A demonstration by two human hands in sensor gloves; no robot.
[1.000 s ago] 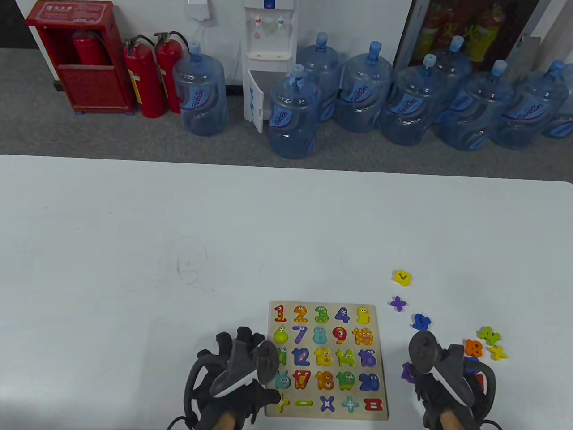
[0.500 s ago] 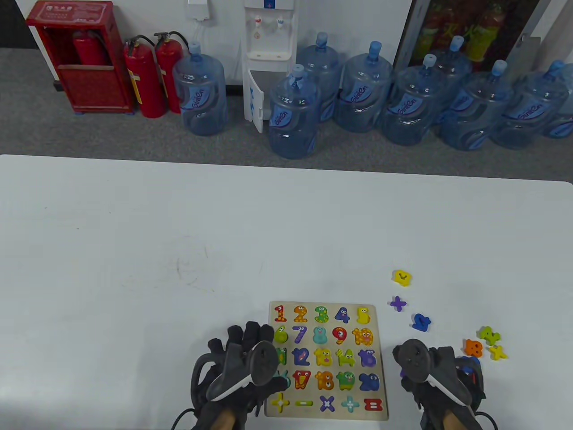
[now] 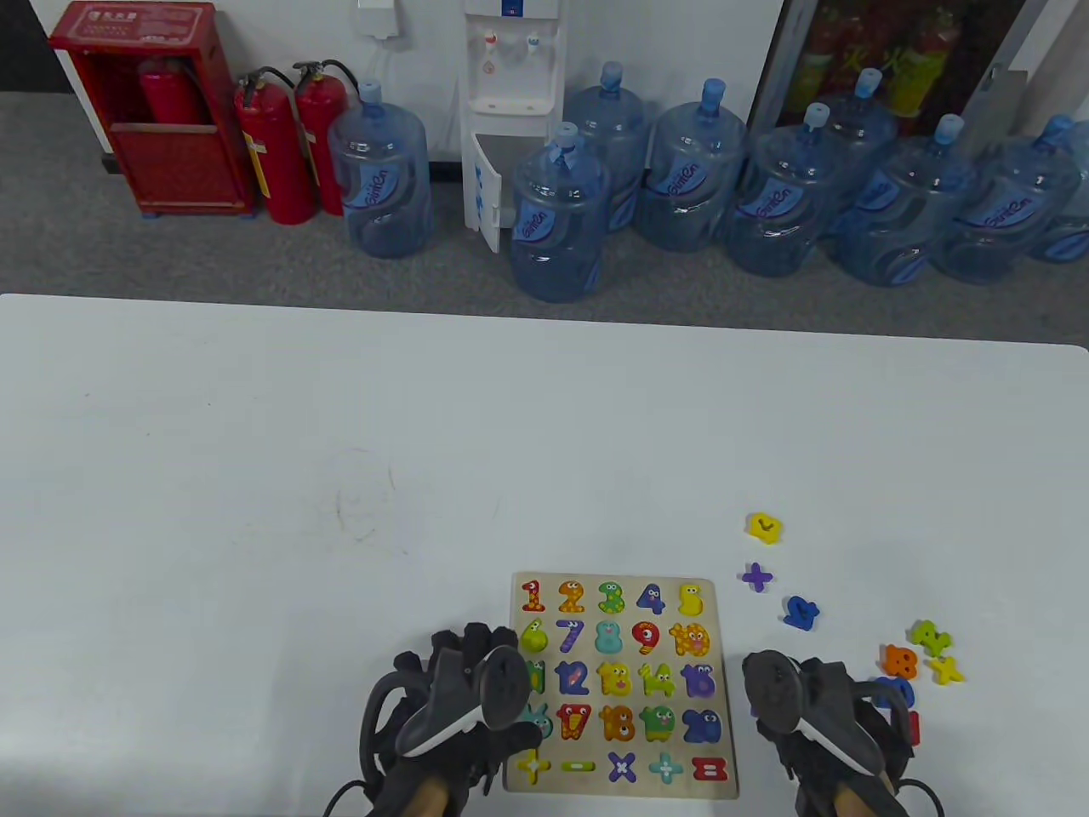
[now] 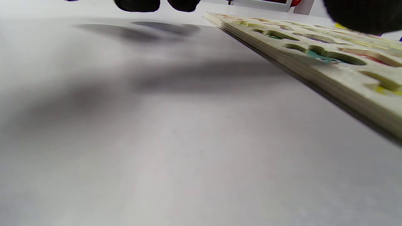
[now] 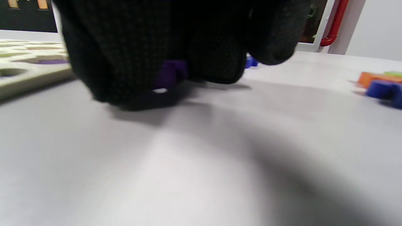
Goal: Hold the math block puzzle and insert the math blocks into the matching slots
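Your left hand [image 3: 464, 711] rests on the left edge of the puzzle board [image 3: 619, 681], which lies flat on the table [image 3: 340, 442]. Your right hand [image 3: 808, 706], just right of the board, curls around a purple block [image 5: 171, 73] against the table.

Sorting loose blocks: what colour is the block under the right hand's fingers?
Purple block, pinched under the right hand on the table; right wrist view shows it best.

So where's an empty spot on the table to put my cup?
Bare table stretches left of the puzzle board and beyond its far edge. It is crowded right of the board: the yellow block, purple plus, blue block and orange block lie scattered there, with the right hand among them. The left hand covers the board's left edge.
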